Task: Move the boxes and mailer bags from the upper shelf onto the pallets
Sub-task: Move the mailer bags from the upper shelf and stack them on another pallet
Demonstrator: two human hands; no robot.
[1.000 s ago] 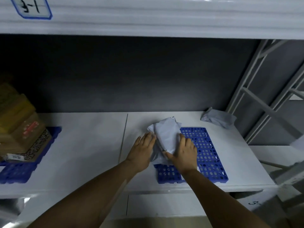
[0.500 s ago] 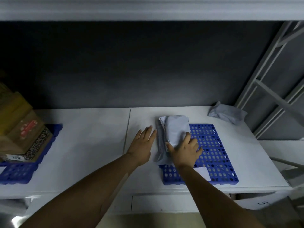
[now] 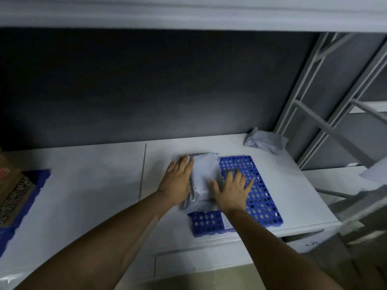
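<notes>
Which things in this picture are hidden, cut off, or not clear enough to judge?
- Head view: the boxes on the left blue pallet are cut by the frame edge; their print is blurred.
- The white label on the right blue pallet is partly under the right forearm, unreadable.
- The grey mailer bag: the left hand and right hand hide its sides.
- The crumpled bag behind: contents unseen.

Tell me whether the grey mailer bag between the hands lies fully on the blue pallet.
Not fully: the mailer bag lies flat, its left edge overhanging the blue pallet.
</notes>
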